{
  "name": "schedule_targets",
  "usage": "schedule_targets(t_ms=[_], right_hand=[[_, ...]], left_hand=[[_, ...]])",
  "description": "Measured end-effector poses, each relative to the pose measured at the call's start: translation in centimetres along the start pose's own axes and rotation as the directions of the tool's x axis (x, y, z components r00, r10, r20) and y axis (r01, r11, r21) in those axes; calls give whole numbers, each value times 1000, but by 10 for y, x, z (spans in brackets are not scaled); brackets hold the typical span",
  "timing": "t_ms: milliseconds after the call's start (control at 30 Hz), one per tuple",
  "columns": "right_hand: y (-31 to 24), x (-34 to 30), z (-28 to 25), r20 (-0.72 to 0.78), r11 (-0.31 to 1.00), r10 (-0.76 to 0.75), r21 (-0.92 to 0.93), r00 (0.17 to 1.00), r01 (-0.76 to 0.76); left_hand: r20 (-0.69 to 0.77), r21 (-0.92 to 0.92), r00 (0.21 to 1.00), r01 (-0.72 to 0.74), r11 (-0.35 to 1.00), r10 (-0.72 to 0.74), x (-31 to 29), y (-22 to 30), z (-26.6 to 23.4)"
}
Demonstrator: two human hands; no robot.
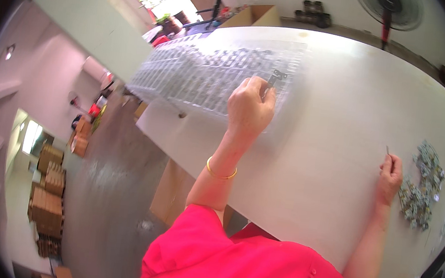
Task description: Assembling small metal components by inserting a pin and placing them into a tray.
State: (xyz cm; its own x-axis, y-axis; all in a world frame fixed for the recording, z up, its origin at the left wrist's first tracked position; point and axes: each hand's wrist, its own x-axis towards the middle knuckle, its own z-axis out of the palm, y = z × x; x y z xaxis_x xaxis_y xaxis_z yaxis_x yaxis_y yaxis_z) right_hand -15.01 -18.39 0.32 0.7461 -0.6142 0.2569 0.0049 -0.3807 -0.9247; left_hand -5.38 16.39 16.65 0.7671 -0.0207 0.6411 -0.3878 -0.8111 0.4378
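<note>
My left hand is closed, pinching a small flat grey metal bracket with lobed ends. It is above the right end of a clear plastic compartment tray, whose many cells hold small grey pieces, blurred from here. On the right of the table, my right hand is closed with thumb and fingertips around a small thin metal piece. Only its narrow tip shows, so I cannot tell its kind. Just right of that hand lies a loose heap of small metal parts.
All this is on a large white table with a curved-looking far edge. Dark objects lie at its near right corner. Behind it stand an open cardboard box and a fan. Stacked cartons are on the floor at left.
</note>
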Motion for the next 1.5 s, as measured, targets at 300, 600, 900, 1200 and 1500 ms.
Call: schedule_targets(t_ms=[300,600,900,1200,1500], right_hand=[[6,1,4,6,997,64,33,998,-64],[7,0,4,-5,999,32,18,999,-32],[13,3,1,33,995,65,72,997,-67],[18,4,5,46,995,63,78,997,-67],[36,15,-4,49,999,12,41,999,-14]], left_hand=[[59,204,993,91,975,-105,6,-47,-6],[136,327,988,27,945,-76,10,-40,0],[78,419,997,-56,906,25,6,-41,11],[44,504,996,-91,859,80,2,-40,15],[88,386,996,-20,922,-15,-1,-32,31]])
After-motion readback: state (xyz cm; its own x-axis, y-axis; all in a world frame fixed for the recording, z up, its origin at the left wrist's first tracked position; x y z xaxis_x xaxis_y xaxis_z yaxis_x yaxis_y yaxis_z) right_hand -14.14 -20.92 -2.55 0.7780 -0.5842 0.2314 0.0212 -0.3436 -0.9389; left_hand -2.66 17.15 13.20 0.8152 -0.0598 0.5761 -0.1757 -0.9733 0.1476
